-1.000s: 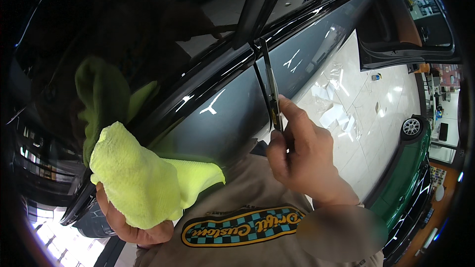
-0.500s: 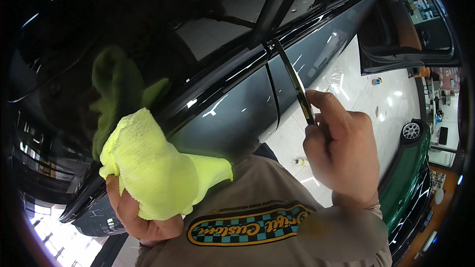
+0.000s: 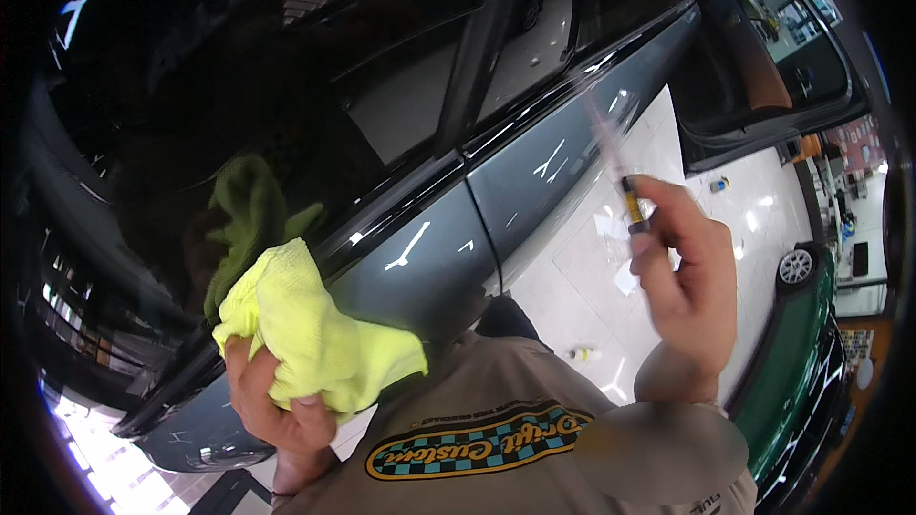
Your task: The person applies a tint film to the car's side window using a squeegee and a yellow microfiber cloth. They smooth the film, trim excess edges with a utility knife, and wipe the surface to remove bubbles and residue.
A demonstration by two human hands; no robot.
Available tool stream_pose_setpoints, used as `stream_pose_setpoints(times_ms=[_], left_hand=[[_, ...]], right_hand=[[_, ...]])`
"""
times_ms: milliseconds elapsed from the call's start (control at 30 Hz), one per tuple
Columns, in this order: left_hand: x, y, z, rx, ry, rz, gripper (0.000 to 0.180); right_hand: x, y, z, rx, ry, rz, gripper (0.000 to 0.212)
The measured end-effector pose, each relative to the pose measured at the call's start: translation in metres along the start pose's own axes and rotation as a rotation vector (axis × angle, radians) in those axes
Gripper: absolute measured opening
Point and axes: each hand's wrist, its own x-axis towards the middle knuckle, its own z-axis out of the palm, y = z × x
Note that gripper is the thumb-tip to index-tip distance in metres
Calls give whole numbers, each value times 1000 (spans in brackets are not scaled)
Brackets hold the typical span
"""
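A crumpled yellow-green microfibre cloth [image 3: 310, 329] is gripped in my left hand [image 3: 281, 410], close beside the dark car window, which mirrors it. My right hand [image 3: 695, 253] pinches a slim utility knife [image 3: 631, 200] between thumb and fingers. Its handle is black with a yellow patch; the far part is smeared by motion and slants up toward the window trim. The grey car door [image 3: 405, 262] lies ahead of me, and a narrow gap parts it from the neighbouring door panel [image 3: 534, 172]. The knife's far end appears over that panel; whether it touches cannot be made out.
Farther right, another car door [image 3: 778, 124] stands swung out. A green car [image 3: 787, 377] is parked at the right on the pale tiled floor [image 3: 563, 272]. Small bottles [image 3: 584, 354] and scraps of film [image 3: 625, 278] lie on that floor.
My right hand has moved right with the knife, whose tip has left the trim at the door gap. The view has shifted along the car; the cloth stays in my left hand.
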Motion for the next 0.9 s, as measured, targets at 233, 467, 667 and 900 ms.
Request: stream_pose_setpoints(times_ms=[233, 467, 667, 900], left_hand=[[-10, 43, 30, -427, 86, -288, 37], [-39, 165, 175, -468, -373, -623, 23], [-65, 220, 215, -303, -322, -538, 28], [-135, 283, 225, -44, -126, -512, 17]], right_hand=[[18, 177, -3, 1060, 237, -6, 27], [22, 288, 8, 1210, -3, 65, 29], [5, 334, 81, 1233, 19, 295, 14], [-14, 309, 101, 1364, -84, 343, 14]])
